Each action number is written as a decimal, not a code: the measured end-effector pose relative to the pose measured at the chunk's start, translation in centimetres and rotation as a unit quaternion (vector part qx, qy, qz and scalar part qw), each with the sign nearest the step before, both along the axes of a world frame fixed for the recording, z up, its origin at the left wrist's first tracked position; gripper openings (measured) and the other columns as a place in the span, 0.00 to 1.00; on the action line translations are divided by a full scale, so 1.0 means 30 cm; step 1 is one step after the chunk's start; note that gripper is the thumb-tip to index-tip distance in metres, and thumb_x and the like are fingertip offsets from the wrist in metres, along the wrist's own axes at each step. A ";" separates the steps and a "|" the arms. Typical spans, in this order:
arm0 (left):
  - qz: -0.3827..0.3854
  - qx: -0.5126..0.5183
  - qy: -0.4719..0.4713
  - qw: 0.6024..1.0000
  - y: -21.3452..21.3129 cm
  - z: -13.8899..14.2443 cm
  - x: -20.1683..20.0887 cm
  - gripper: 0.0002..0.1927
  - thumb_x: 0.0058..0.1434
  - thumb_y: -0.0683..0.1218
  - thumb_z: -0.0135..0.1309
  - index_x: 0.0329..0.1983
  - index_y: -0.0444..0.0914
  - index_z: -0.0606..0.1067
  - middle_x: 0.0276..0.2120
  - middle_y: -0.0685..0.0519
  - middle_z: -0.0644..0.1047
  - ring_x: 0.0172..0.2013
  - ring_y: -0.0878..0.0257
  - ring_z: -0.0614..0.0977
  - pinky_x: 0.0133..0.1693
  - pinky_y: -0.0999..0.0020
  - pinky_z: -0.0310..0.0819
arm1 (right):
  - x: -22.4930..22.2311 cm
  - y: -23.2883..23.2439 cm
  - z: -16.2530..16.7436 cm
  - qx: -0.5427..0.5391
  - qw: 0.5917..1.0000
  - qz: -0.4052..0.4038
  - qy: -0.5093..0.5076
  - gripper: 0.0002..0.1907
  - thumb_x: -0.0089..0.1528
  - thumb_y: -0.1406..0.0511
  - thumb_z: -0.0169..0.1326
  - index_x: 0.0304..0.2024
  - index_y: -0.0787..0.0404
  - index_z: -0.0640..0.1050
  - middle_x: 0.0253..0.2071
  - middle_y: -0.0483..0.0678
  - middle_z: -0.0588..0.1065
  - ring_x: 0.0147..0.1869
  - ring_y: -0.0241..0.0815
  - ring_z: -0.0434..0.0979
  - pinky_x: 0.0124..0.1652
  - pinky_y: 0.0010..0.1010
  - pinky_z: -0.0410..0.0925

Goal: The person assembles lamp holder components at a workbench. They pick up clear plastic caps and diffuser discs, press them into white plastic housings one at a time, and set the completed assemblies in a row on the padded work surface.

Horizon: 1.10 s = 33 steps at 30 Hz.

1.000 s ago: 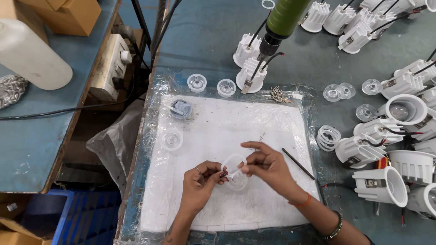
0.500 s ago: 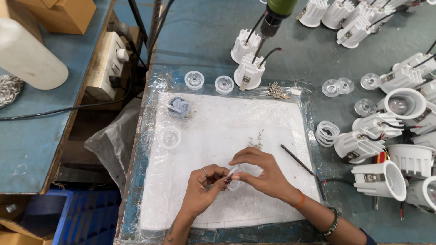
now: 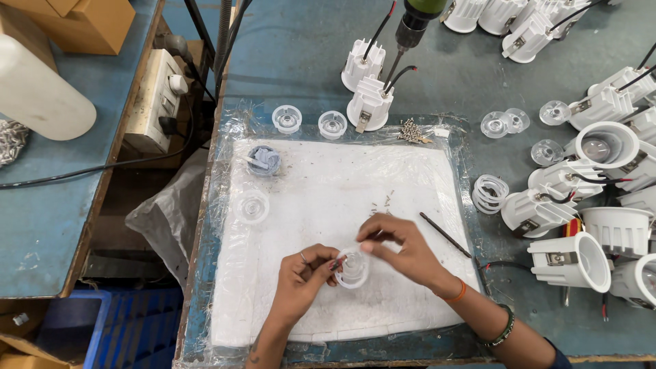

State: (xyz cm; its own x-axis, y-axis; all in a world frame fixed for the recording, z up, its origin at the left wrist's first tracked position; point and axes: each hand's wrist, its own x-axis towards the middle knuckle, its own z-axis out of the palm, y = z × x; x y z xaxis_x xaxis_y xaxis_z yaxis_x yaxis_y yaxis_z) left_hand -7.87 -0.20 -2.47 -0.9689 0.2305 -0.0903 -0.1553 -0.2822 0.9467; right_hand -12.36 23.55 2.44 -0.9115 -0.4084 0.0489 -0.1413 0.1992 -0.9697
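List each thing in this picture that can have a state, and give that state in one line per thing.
Left hand: gripping the clear lens part.
Right hand: pinching the same part from above.
Clear lens part: held over the white mat.
Hanging screwdriver: unheld.
Thin black rod: lying at the mat's edge.
White lamp housing: on its side.

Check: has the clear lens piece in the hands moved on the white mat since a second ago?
Yes. The clear lens piece sits lower on the white mat, further from the small screws, held by left hand and right hand.

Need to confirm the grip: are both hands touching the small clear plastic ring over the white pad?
Touching. The head view shows the left hand and right hand pinching the clear ring from either side.
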 end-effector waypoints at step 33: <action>0.155 -0.248 0.106 0.950 0.047 0.128 -0.005 0.11 0.56 0.39 0.63 0.43 0.34 0.81 0.30 0.51 0.84 0.28 0.66 0.86 0.30 0.73 0.81 | 0.038 -0.066 0.120 0.173 0.983 -0.047 -0.040 0.13 0.58 0.67 0.61 0.46 0.62 0.82 0.19 0.45 0.74 0.19 0.29 0.69 0.22 0.24 0.65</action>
State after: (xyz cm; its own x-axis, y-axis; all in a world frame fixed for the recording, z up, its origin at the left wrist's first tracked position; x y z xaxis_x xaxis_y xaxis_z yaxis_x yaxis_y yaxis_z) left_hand -8.04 1.21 1.36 -0.9918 -0.0887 0.0918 0.0719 0.2058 0.9760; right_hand -11.22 21.58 6.03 -0.9411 -0.3021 -0.1519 -0.0326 0.5282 -0.8485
